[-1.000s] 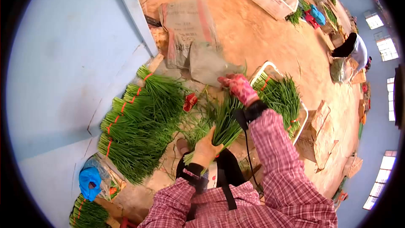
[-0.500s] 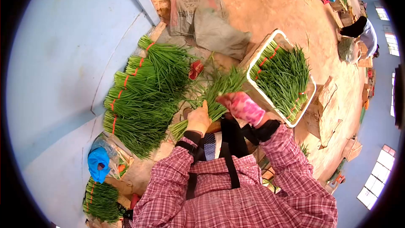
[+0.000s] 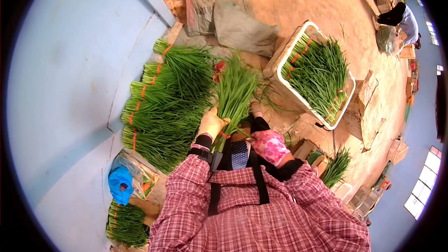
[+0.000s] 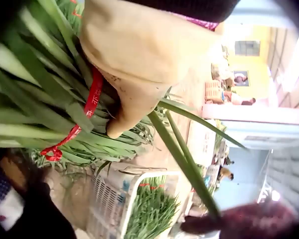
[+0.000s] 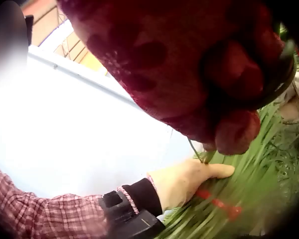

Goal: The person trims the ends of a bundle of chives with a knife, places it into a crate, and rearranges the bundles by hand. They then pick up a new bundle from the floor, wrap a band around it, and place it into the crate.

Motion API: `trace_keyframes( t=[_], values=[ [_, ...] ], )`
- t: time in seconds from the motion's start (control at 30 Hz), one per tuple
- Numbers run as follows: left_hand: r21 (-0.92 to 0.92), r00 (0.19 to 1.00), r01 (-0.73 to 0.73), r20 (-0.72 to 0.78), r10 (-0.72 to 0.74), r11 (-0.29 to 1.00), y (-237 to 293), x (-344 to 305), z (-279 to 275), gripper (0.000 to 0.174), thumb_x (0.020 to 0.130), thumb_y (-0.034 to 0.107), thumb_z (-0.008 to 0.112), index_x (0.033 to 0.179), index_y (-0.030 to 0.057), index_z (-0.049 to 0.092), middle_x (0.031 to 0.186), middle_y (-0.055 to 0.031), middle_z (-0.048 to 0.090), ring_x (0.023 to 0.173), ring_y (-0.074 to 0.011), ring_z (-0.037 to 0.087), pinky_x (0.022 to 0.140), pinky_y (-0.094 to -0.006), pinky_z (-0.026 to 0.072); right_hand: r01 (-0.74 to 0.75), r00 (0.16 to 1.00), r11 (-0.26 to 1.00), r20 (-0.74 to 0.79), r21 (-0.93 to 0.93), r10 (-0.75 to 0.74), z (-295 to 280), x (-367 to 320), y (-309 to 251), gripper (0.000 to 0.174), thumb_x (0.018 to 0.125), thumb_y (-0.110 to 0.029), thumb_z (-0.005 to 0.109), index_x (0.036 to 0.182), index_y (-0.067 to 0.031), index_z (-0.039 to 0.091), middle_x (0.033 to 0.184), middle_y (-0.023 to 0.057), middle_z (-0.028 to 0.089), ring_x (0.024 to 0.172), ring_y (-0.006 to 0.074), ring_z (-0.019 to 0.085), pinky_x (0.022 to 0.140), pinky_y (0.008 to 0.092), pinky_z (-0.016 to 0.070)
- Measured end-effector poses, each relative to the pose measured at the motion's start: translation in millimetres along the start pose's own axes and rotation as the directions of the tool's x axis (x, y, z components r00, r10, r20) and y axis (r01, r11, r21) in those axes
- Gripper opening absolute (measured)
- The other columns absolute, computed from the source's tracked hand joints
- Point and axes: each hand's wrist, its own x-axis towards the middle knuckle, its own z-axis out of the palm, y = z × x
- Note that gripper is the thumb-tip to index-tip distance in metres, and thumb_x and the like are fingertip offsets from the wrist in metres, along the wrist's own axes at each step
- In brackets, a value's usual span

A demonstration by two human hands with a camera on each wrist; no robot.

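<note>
The left hand (image 3: pixel 212 123), in a tan glove, grips a bunch of chives (image 3: pixel 233 91) near its cut end, just above the red band (image 4: pixel 92 97) tied round it. The bunch stands nearly upright in front of the person's lap, tips fanned towards the white crate (image 3: pixel 284 53) of chives. The right hand (image 3: pixel 269 145), in a pink flowered glove, sits just beside the bunch's base with fingers curled, pinching a loose leaf (image 4: pixel 182 154). Tied bunches (image 3: pixel 163 107) lie stacked on the floor (image 3: pixel 298 4) against the blue wall (image 3: pixel 70 65).
</note>
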Motion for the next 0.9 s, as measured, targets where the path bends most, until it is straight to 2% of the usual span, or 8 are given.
trace_keyframes(
  t=[0.1, 0.27, 0.33, 0.4, 0.43, 0.53, 0.63, 0.9],
  values=[
    [-0.582, 0.992, 0.13, 0.076, -0.105, 0.803, 17.4, -11.5, -23.7, 0.084, 0.076, 0.018, 0.088, 0.143, -0.0112, 0.045, 0.127, -0.0251, 0.067, 0.117, -0.0315, 0.066, 0.1, -0.0368, 0.051, -0.05, 0.999, 0.997, -0.011, -0.062, 0.049, -9.7, -23.9, 19.2, 0.029, 0.091, -0.034, 0.062, 0.103, -0.0116, 0.076, 0.088, 0.0155, 0.074, 0.084, 0.034, 0.072, 0.074, 0.0419, 0.0569],
    [-0.734, 0.926, 0.239, -0.025, -0.377, 0.635, 22.0, -16.0, -49.0, 0.078, 0.085, 0.018, 0.08, 0.145, -0.0136, 0.041, 0.121, -0.016, 0.065, 0.103, -0.0236, 0.062, 0.095, -0.0327, 0.0468, -0.185, 0.969, 0.929, -0.216, -0.32, 0.118, 19.5, -56.3, 135.4, 0.042, 0.087, -0.043, 0.069, 0.114, -0.011, 0.071, 0.098, 0.0174, 0.073, 0.092, 0.0346, 0.071, 0.078, 0.0442, 0.0563],
    [-0.265, 0.951, -0.31, -0.084, 0.298, 0.913, -61.8, 0.3, -33.5, 0.05, 0.095, 0.018, 0.07, 0.14, 0.0021, 0.056, 0.076, 0.0022, 0.055, 0.061, -0.0125, 0.046, 0.06, -0.0286, 0.0433, -0.258, 0.952, 0.911, -0.245, -0.323, 0.183, 21.3, -62.2, 147.5, 0.056, 0.085, -0.046, 0.071, 0.125, -0.0074, 0.065, 0.106, 0.0193, 0.072, 0.096, 0.0356, 0.07, 0.081, 0.0467, 0.0554],
    [-0.777, 0.987, 0.039, 0.126, 0.095, 0.629, 16.9, -31.7, -38.6, 0.038, 0.098, 0.021, 0.064, 0.131, 0.0022, 0.063, 0.085, -0.0022, 0.06, 0.069, -0.0157, 0.053, 0.067, -0.0315, 0.0471, -0.234, 0.959, 0.972, -0.159, 0.028, 0.235, -1.3, -57.1, 116.5, 0.059, 0.087, -0.044, 0.071, 0.128, -0.0031, 0.063, 0.113, 0.0215, 0.07, 0.104, 0.0357, 0.068, 0.089, 0.046, 0.0536],
    [-0.906, 0.909, 0.417, 0.417, -0.021, 0.071, 47.4, -39.1, -35.9, 0.037, 0.099, 0.024, 0.062, 0.125, -0.0026, 0.064, 0.105, -0.0104, 0.072, 0.086, -0.0214, 0.067, 0.082, -0.0352, 0.0554, -0.163, 0.962, 0.975, -0.194, 0.154, 0.191, 0.4, -50.6, 108.6, 0.056, 0.088, -0.041, 0.071, 0.127, 0.0001, 0.064, 0.118, 0.0232, 0.068, 0.112, 0.0352, 0.066, 0.094, 0.0436, 0.0524],
    [-0.902, 0.891, 0.424, 0.431, 0.145, 0.077, 51.2, -51.2, -22.0, 0.038, 0.1, 0.03, 0.062, 0.126, 0.0017, 0.064, 0.107, -0.0103, 0.072, 0.087, -0.0197, 0.067, 0.085, -0.034, 0.0555, 0.094, 0.974, 0.903, -0.226, 0.419, 0.003, 41.4, -20.6, 124.4, 0.052, 0.089, -0.037, 0.072, 0.127, -0.002, 0.064, 0.116, 0.0199, 0.07, 0.111, 0.0361, 0.066, 0.094, 0.0427, 0.0523],
    [-0.955, 0.945, 0.283, 0.293, 0.148, 0.084, 51.9, -43.3, 19.6, 0.066, 0.095, 0.037, 0.068, 0.147, 0.0035, 0.045, 0.146, -0.0148, 0.053, 0.133, -0.0327, 0.051, 0.112, -0.0498, 0.042, 0.019, 0.996, 0.677, -0.076, 0.736, 0.054, 29.8, -38.8, 134.1, 0.044, 0.097, -0.032, 0.065, 0.13, -0.0035, 0.064, 0.12, 0.0163, 0.07, 0.113, 0.0342, 0.065, 0.094, 0.0396, 0.0521],
    [-0.967, 0.936, 0.255, 0.242, 0.257, -0.018, 91.1, -24.6, 124.8, 0.072, 0.092, 0.037, 0.073, 0.151, 0.0094, 0.043, 0.154, -0.011, 0.047, 0.14, -0.0349, 0.044, 0.118, -0.0566, 0.0339, -0.166, 0.968, 0.831, -0.074, 0.531, 0.24, 46.4, -96.5, 333.7, 0.042, 0.097, -0.03, 0.067, 0.126, 0.0001, 0.065, 0.113, 0.0208, 0.072, 0.107, 0.0366, 0.068, 0.092, 0.0399, 0.053]
  ],
)
